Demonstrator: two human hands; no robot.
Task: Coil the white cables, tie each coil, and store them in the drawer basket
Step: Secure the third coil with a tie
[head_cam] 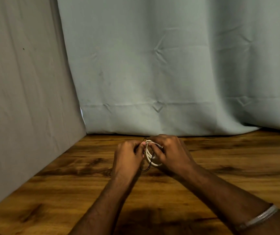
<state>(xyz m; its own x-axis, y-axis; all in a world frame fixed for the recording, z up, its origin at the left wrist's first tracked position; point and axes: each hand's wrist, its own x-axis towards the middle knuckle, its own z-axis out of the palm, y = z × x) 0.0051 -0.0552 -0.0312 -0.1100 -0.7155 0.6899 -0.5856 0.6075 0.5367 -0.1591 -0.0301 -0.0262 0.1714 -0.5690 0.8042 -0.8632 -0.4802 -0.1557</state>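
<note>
Both forearms reached from 6 o'clock across the wooden bench (pixel 51 192), hands meeting over a coiled cable.

Nearest, a silver bracelet (pixel 261 216) circled the right forearm at 4 o'clock. The left hand (pixel 129 155) had its fingers curled, pinching a thin black tie (pixel 150 164); the right hand (pixel 169 151) was clamped on the white cable coil (pixel 150 156), fingers wrapped over its top. The coil was small, several loops gathered together, held just above the bench near centre, the tie looping under it toward 7 o'clock.

Head camera looks forward and down, close over the table (pixel 54 192).
</note>
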